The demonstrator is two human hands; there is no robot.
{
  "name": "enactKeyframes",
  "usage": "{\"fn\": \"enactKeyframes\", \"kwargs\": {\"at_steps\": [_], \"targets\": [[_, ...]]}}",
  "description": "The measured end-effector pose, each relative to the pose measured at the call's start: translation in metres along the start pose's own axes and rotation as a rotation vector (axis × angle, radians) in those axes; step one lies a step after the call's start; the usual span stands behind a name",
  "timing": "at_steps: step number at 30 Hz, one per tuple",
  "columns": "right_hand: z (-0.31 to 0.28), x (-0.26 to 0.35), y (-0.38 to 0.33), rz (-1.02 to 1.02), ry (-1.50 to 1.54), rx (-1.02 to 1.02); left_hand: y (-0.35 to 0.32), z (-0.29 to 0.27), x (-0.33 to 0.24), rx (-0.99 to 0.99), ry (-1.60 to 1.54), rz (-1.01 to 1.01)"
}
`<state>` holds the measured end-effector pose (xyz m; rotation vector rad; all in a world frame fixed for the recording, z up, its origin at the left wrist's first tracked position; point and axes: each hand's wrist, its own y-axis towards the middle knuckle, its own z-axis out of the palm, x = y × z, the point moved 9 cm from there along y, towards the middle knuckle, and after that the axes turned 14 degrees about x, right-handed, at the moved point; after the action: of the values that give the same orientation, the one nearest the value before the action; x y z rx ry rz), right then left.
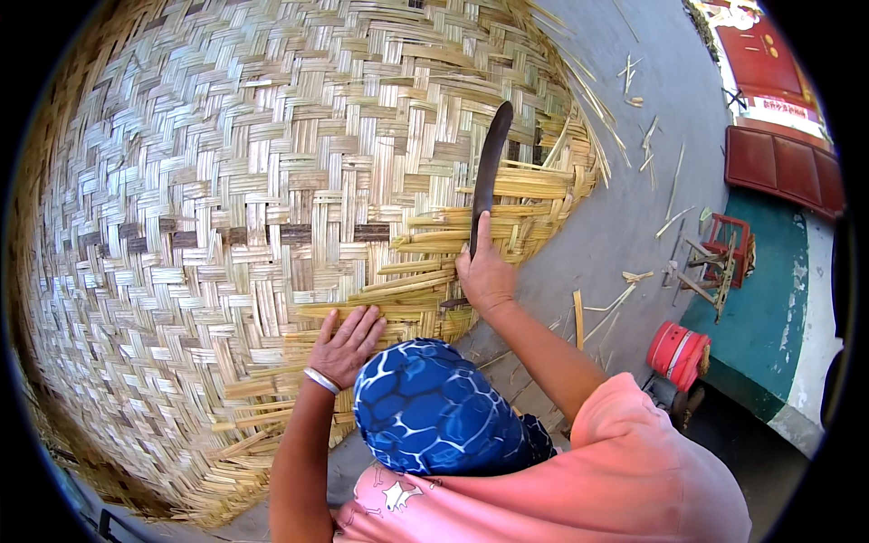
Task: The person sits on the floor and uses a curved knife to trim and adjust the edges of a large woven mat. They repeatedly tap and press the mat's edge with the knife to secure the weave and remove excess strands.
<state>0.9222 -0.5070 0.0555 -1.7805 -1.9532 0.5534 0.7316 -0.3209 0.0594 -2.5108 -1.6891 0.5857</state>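
Note:
A large mat (208, 172) woven from flat pale bamboo-like strips spreads across the left and middle. My right hand (487, 271) grips a long, dark curved knife (490, 167), its index finger stretched along the blade. The blade lies over the mat's right border, pointing away from me. Below that hand, a short dark end of the tool shows. My left hand (348, 347), with a silver bracelet at the wrist, lies flat with fingers extended on the mat's near edge. Loose yellowish strip ends (412, 288) fold over the weave between the two hands.
A blue patterned cap (444, 407) hides part of the near edge. Cut strips (625, 290) litter the grey floor (579, 262) at right. Beyond are a red bucket (677, 353), a small red stool (727, 249) and a dark red padded seat (783, 167).

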Motion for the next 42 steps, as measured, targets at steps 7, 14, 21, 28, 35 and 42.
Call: {"fn": "enactKeyframes", "kwargs": {"at_steps": [7, 14, 21, 28, 35, 42], "targets": [[0.006, -0.006, 0.007, -0.033, 0.055, 0.001, 0.004, -0.005, 0.000, -0.004, 0.012, 0.005], [-0.001, 0.001, 0.005, -0.052, 0.105, 0.086, 0.001, -0.010, -0.001, 0.062, -0.082, 0.043], [0.000, -0.006, 0.003, -0.025, 0.088, 0.068, 0.002, -0.018, -0.001, 0.193, 0.019, 0.163], [-0.024, 0.003, -0.027, -0.089, 0.174, 0.146, -0.006, -0.005, 0.007, 0.159, -0.023, 0.170], [-0.104, 0.010, -0.152, -0.265, 0.673, 0.369, -0.006, -0.005, 0.006, 0.119, -0.018, 0.201], [-0.237, 0.004, -0.147, -0.425, 0.861, 0.002, -0.001, -0.017, 0.006, 0.071, -0.051, 0.226]]}}
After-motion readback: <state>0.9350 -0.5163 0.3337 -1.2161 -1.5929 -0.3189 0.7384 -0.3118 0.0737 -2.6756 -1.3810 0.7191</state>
